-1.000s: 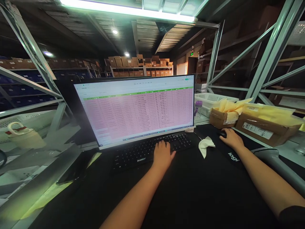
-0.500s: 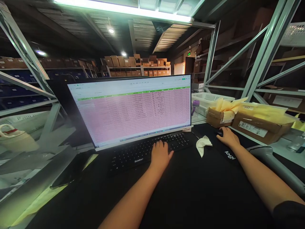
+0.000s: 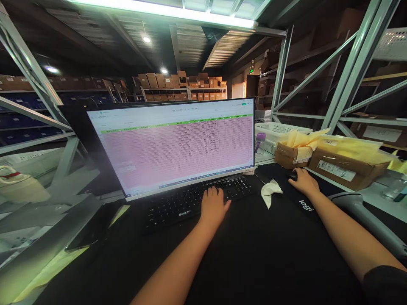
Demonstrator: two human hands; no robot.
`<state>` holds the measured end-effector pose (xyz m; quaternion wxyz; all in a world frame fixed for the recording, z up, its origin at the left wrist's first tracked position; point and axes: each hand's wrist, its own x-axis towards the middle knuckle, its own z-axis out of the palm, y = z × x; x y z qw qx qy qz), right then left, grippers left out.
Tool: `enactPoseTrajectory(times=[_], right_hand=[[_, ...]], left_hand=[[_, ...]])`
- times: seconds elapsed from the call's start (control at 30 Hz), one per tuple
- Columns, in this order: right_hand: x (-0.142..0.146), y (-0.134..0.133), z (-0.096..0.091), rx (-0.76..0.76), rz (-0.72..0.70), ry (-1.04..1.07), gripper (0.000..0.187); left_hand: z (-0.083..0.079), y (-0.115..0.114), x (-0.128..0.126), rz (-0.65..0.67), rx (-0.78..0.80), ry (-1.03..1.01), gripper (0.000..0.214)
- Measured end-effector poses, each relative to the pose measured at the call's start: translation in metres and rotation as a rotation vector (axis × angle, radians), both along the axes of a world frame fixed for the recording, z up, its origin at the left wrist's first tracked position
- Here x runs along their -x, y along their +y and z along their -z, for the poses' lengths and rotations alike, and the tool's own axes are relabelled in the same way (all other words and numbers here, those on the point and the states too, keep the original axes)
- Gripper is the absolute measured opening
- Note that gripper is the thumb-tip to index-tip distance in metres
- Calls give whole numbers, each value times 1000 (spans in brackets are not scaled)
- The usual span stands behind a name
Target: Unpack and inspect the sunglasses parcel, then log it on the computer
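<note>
My left hand [image 3: 213,206] lies over the right half of a black keyboard [image 3: 171,206], palm down, fingers stretched out on the keys and thumb apart. Over a small dark computer mouse [image 3: 291,176] my right hand [image 3: 303,182] is curled, its fingers around the front. Behind the keyboard stands a wide monitor [image 3: 178,148] with a spreadsheet of pink rows under a green header row. A crumpled white tissue [image 3: 271,192] sits between the keyboard and the mouse. All of this rests on a black desk mat [image 3: 254,250] with a "logi" mark.
A grey handheld scanner [image 3: 365,216] lies beside my right forearm. Cardboard boxes [image 3: 346,169] holding yellow envelopes, a purple-topped bottle [image 3: 260,142] and white baskets [image 3: 280,131] stand at the right. A dark phone-like slab [image 3: 92,228] is on the left. Metal rack posts [image 3: 281,72] frame the desk.
The spreadsheet's lines have shifted slightly on the screen. Both hands stay where they were; the whole view has moved a little.
</note>
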<state>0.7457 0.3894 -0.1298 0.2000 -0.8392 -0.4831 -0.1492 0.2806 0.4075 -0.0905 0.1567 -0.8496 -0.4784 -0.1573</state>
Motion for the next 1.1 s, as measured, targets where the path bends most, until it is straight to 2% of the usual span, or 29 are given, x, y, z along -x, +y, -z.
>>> enactPoseTrajectory(times=[0.13, 0.33, 0.57, 1.1], right_hand=[[4, -4, -4, 22, 0, 14, 62], [11, -9, -11, 42, 49, 24, 50], [20, -13, -20, 63, 62, 5, 47], [27, -18, -26, 71, 58, 13, 47]], left_hand=[[0, 1, 0, -4, -5, 6, 55], [-2, 2, -1, 4, -4, 4, 54], [1, 4, 0, 18, -34, -6, 50], [1, 5, 0, 35, -47, -18, 46]])
